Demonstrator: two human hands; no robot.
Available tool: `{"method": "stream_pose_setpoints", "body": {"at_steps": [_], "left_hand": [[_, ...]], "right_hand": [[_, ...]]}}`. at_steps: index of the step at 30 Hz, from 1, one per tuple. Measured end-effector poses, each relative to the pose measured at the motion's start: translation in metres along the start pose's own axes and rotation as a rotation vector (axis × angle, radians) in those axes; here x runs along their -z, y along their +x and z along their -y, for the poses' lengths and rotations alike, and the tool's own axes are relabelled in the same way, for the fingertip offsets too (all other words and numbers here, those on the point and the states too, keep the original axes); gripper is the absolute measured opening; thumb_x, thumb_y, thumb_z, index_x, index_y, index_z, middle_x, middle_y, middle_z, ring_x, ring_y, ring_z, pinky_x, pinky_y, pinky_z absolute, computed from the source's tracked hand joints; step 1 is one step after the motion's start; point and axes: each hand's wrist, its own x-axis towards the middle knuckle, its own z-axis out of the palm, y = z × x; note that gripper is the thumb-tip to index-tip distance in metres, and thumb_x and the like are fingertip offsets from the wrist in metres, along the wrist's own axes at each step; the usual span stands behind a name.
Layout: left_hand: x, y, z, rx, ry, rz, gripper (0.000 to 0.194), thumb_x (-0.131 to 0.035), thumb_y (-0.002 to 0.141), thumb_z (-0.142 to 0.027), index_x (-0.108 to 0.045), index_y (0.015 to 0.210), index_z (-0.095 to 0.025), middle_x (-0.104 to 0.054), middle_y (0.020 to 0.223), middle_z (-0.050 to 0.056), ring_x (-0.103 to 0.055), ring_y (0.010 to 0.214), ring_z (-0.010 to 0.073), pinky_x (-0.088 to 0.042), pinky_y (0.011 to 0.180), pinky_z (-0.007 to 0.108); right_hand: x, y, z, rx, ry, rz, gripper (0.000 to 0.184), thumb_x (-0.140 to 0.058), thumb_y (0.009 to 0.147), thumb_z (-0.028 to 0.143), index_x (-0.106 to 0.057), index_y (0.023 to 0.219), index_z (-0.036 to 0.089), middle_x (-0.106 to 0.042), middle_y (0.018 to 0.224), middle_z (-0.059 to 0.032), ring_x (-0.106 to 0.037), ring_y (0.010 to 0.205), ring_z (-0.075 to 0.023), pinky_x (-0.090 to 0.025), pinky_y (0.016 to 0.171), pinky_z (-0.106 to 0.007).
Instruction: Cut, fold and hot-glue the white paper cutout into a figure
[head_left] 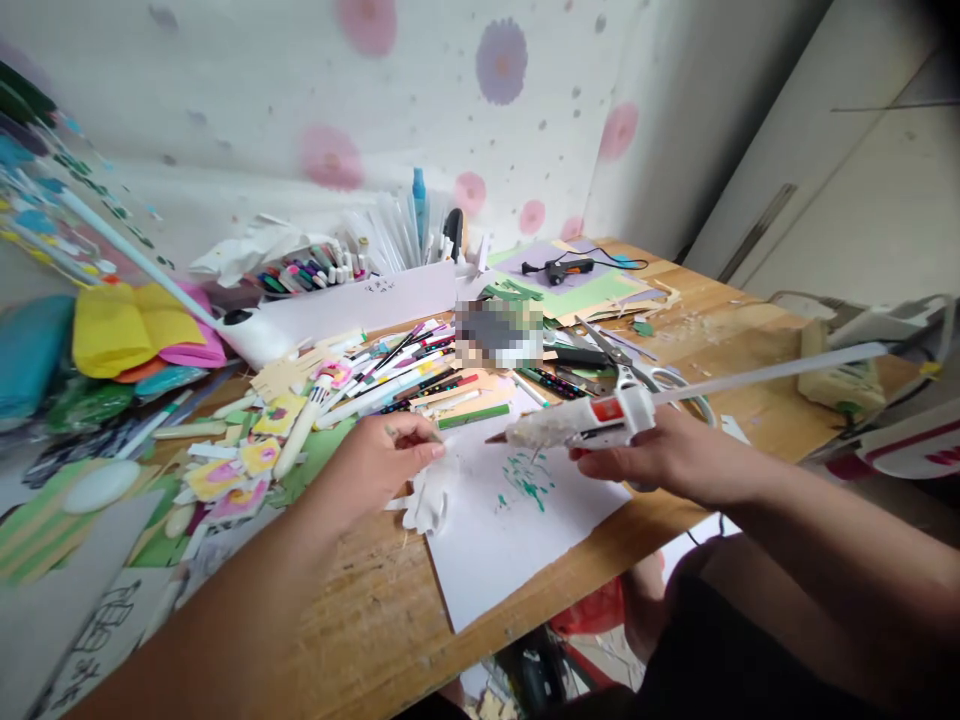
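Observation:
My right hand (pixel 667 455) is wrapped round the handle of a white hot glue gun (pixel 592 420). The gun's nozzle points left towards my left hand (pixel 401 450), and a long glue stick (pixel 780 370) juts from its back. The thumb and fingers of my left hand are pinched together; what lies between them is too small to make out. Just below those fingertips is a crumpled white piece (pixel 429 503), at the left edge of a white paper sheet (pixel 502 560). Green marker strokes (pixel 529 482) cover part of the sheet under the nozzle.
Many pens and markers (pixel 420 375) are heaped behind the sheet. Scissors (pixel 637 372) lie beyond the glue gun. A black glue gun (pixel 566 268) rests on coloured paper at the back. Painted paper cutouts (pixel 232 475) are piled left, beside a white lamp base (pixel 251 340).

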Motion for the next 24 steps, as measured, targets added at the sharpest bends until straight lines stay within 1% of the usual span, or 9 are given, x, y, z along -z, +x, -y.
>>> {"method": "stream_pose_setpoints", "body": {"at_steps": [2, 3, 4, 7, 10, 13, 16, 19, 24], "left_hand": [[0.000, 0.003, 0.003, 0.036, -0.040, 0.002, 0.014, -0.059, 0.074, -0.032, -0.060, 0.070, -0.019, -0.050, 0.058, -0.005, -0.047, 0.051, 0.0120, -0.037, 0.045, 0.023], [-0.001, 0.004, 0.005, 0.046, -0.061, -0.001, 0.013, -0.059, 0.073, -0.031, -0.060, 0.070, -0.018, -0.050, 0.058, -0.005, -0.047, 0.051, 0.0115, -0.037, 0.045, 0.023], [-0.003, 0.003, 0.006, 0.051, -0.080, -0.002, 0.012, -0.060, 0.072, -0.031, -0.060, 0.070, -0.018, -0.050, 0.059, -0.005, -0.047, 0.051, 0.0112, -0.037, 0.045, 0.022], [-0.005, 0.002, 0.010, 0.051, -0.129, 0.008, 0.010, -0.060, 0.070, -0.029, -0.058, 0.071, -0.019, -0.049, 0.058, -0.005, -0.045, 0.050, 0.0103, -0.035, 0.044, 0.021], [-0.005, 0.001, 0.013, 0.041, -0.159, 0.018, 0.009, -0.058, 0.070, -0.028, -0.055, 0.069, -0.020, -0.046, 0.056, -0.007, -0.042, 0.049, 0.0095, -0.032, 0.043, 0.020], [-0.004, 0.002, 0.016, 0.022, -0.162, 0.007, 0.012, -0.058, 0.072, -0.028, -0.053, 0.065, -0.020, -0.043, 0.057, -0.007, -0.040, 0.050, 0.0095, -0.031, 0.044, 0.021], [-0.005, 0.002, 0.018, 0.016, -0.156, -0.004, 0.014, -0.057, 0.072, -0.030, -0.052, 0.064, -0.021, -0.042, 0.057, -0.007, -0.039, 0.048, 0.0097, -0.031, 0.044, 0.021], [-0.006, 0.002, 0.019, 0.023, -0.140, -0.001, 0.013, -0.058, 0.071, -0.030, -0.053, 0.063, -0.021, -0.042, 0.057, -0.007, -0.040, 0.048, 0.0101, -0.031, 0.044, 0.022], [-0.008, 0.002, 0.020, 0.033, -0.126, 0.002, 0.012, -0.057, 0.072, -0.028, -0.057, 0.063, -0.020, -0.044, 0.056, -0.007, -0.041, 0.048, 0.0104, -0.031, 0.045, 0.022]], "right_hand": [[-0.009, 0.009, 0.001, 0.087, -0.056, 0.081, 0.016, -0.065, 0.076, 0.024, -0.068, 0.092, 0.021, -0.069, 0.086, -0.0016, -0.064, 0.087, -0.0215, -0.051, 0.078, -0.031], [-0.014, 0.014, 0.002, 0.113, -0.093, 0.109, 0.021, -0.064, 0.077, 0.021, -0.068, 0.097, 0.021, -0.070, 0.092, -0.0021, -0.063, 0.092, -0.0224, -0.050, 0.083, -0.033], [-0.018, 0.019, 0.002, 0.133, -0.138, 0.128, 0.024, -0.063, 0.077, 0.020, -0.068, 0.101, 0.021, -0.070, 0.095, -0.0026, -0.063, 0.093, -0.0226, -0.050, 0.084, -0.035], [-0.028, 0.031, 0.003, 0.166, -0.277, 0.125, 0.027, -0.061, 0.077, 0.017, -0.068, 0.102, 0.020, -0.070, 0.098, -0.0036, -0.064, 0.088, -0.0218, -0.050, 0.081, -0.034], [-0.032, 0.038, 0.005, 0.155, -0.351, 0.079, 0.020, -0.061, 0.076, 0.017, -0.069, 0.094, 0.020, -0.070, 0.096, -0.0032, -0.064, 0.082, -0.0204, -0.050, 0.076, -0.032], [-0.033, 0.041, 0.006, 0.136, -0.389, 0.060, 0.014, -0.061, 0.076, 0.018, -0.069, 0.088, 0.021, -0.070, 0.088, -0.0015, -0.063, 0.075, -0.0190, -0.050, 0.072, -0.030], [-0.034, 0.043, 0.006, 0.123, -0.408, 0.073, 0.021, -0.061, 0.076, 0.018, -0.069, 0.095, 0.022, -0.070, 0.083, -0.0002, -0.063, 0.072, -0.0190, -0.049, 0.069, -0.030], [-0.035, 0.045, 0.006, 0.134, -0.423, 0.092, 0.025, -0.060, 0.077, 0.018, -0.069, 0.100, 0.024, -0.071, 0.083, 0.0010, -0.063, 0.070, -0.0186, -0.049, 0.069, -0.029], [-0.037, 0.045, 0.009, 0.157, -0.482, 0.081, 0.015, -0.059, 0.077, 0.018, -0.069, 0.088, 0.023, -0.070, 0.076, 0.0010, -0.063, 0.069, -0.0187, -0.048, 0.071, -0.030]]}}
